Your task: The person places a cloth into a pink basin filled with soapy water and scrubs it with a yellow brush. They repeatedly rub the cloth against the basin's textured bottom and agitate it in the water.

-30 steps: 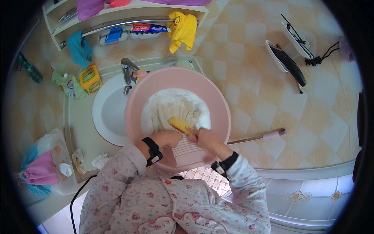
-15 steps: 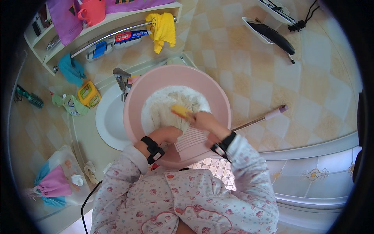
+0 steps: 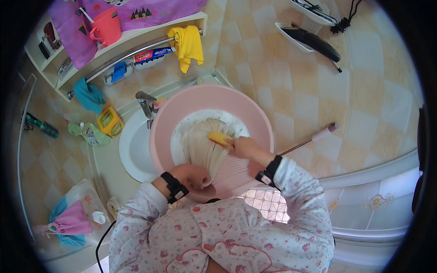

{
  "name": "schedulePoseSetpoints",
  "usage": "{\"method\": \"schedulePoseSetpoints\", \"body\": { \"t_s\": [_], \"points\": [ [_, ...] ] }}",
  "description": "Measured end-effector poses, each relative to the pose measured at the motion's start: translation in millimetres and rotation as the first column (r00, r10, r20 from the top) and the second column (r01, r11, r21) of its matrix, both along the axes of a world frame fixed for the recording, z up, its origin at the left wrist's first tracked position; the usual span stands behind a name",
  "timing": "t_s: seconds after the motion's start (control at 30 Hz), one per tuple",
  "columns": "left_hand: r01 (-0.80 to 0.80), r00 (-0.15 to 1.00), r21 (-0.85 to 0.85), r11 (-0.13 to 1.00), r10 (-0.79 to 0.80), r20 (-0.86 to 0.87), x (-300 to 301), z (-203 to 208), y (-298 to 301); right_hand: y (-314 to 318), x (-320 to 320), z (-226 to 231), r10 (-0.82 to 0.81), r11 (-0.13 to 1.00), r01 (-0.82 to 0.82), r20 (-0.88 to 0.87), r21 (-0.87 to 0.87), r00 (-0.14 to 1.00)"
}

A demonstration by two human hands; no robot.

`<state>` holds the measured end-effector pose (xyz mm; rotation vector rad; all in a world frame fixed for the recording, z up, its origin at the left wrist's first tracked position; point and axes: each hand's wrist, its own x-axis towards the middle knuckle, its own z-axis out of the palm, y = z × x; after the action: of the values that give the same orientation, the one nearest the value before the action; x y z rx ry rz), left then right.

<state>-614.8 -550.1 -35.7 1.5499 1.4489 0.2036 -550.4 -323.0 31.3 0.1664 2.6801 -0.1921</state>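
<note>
A wide pink basin holds sudsy water and a wet beige cloth. My left hand is closed on the cloth's near edge, beside the ridged washboard part of the basin. From that hand the cloth stretches away in long folds. My right hand grips a yellow scrub brush with reddish bristles, held on or just above the cloth; contact is hard to tell. Both wrists wear black bands.
Left of the basin is a white sink with a metal faucet. A yellow package and a green pouch stand by it. Beyond hangs a shelf with a rail and a yellow towel. A rod juts out at right.
My left hand has drawn nearer to me with the cloth, which now lies straighter. The brush has shifted slightly right. The whole view has moved a little.
</note>
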Motion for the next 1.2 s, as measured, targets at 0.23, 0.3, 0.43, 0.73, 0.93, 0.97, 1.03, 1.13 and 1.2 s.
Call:
{"method": "schedulePoseSetpoints", "body": {
  "t_s": [0.23, 0.3, 0.43, 0.73, 0.93, 0.97, 1.03, 1.13, 1.2],
  "points": [
    [-0.129, 0.989, 0.001, 0.992, 0.129, -0.069, -5, 7, -6, -17, -54, -31, -0.064, 0.998, 0.065, -0.102, 0.006, 0.993],
    [-0.079, 0.997, 0.032, 0.996, 0.079, 0.022, -9, 11, -8, -14, -60, -34, -0.08, 0.997, 0.08, -0.091, -0.011, 0.993],
    [-0.263, 0.962, -0.067, 0.962, 0.267, 0.051, -24, 17, 4, 4, -17, -11, -0.087, 0.989, 0.085, -0.011, -0.123, 0.996],
    [-0.253, 0.923, 0.303, 0.919, 0.323, -0.209, -11, -17, 48, -4, -8, -14, -0.038, 0.999, 0.039, 0.043, -0.035, 0.998],
    [-0.2, 0.96, 0.274, 0.941, 0.243, -0.136, -13, -21, 45, -9, -85, -42, -0.139, 0.989, 0.144, -0.104, 0.039, 0.985],
    [-0.219, 0.961, 0.231, 0.948, 0.25, -0.114, -14, -18, 45, -9, -85, -36, -0.179, 0.983, 0.185, -0.157, 0.021, 0.971],
    [-0.207, 0.968, 0.182, 0.961, 0.228, -0.105, -15, -11, 45, -10, -65, -22, -0.029, 0.999, 0.03, -0.062, 0.012, 0.998],
    [-0.205, 0.971, 0.141, 0.969, 0.219, -0.094, -14, -6, 46, -19, -21, -14, 0.136, 0.991, -0.135, 0.049, -0.017, 0.99],
    [-0.224, 0.964, 0.217, 0.95, 0.249, -0.096, -13, -7, 46, -30, -21, -24, 0.175, 0.985, -0.175, 0.012, 0.004, 0.985]
  ]
}}
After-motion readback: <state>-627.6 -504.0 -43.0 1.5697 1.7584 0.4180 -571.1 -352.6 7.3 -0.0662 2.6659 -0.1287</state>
